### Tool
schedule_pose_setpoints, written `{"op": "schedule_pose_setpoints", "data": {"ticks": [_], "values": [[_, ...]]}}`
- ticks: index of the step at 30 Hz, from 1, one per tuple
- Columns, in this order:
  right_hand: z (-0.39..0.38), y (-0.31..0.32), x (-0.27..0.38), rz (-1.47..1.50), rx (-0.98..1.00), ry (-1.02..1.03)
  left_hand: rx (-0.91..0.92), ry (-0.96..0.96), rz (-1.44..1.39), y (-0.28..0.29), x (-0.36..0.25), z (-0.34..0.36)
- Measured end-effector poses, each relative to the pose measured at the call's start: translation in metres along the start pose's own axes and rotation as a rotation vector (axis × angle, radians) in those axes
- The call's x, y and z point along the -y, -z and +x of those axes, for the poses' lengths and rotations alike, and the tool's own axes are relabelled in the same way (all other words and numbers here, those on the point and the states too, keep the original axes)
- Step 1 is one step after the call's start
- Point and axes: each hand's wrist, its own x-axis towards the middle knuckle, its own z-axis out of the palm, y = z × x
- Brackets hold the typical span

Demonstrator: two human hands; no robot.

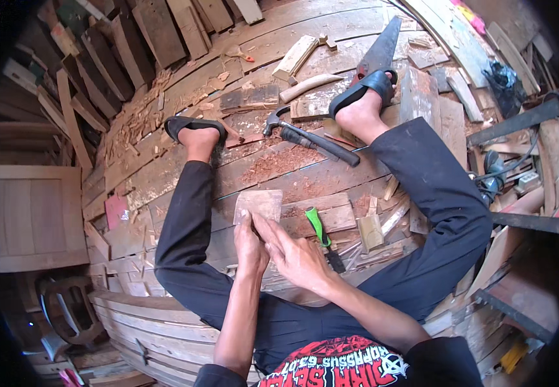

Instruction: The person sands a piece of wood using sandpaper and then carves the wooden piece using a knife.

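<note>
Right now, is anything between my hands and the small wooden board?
Nothing visible is: your left hand and right hand both appear to touch the small wooden board near its lower edge. The green-handled tool lies to the board's right, not between.

Worn, littered wooden plank floor (292, 26)

Wooden block (261, 202) partly hidden by fingers (270, 230); grip end of saw (383, 50) mostly hidden, apparently under sandal (376, 84)

On the floor (228, 177) before me I see a hammer (321, 143), and farther away a saw (381, 50). A brush (241, 55) lies to the left of the saw. Many boards (157, 32) stand ahead to my left.
</note>
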Motion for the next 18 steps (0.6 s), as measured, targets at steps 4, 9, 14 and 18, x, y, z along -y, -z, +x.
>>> {"op": "schedule_pose_setpoints", "data": {"ticks": [4, 9, 14, 18], "values": [[0.006, -0.004, -0.003, -0.103, -0.069, -0.087, 0.009, 0.013, -0.196, -0.014, 0.019, -0.005], [0.022, -0.013, -0.018, -0.172, -0.1, -0.027, 0.056, 0.071, -0.196, -0.019, 0.034, -0.01], [-0.001, -0.04, -0.006, -0.192, -0.052, 0.007, 0.012, 0.086, -0.078, 0.02, 0.036, 0.018], [0.029, -0.037, -0.038, -0.159, -0.271, 0.086, -0.03, 0.12, -0.166, 0.006, 0.05, 0.011]]}}
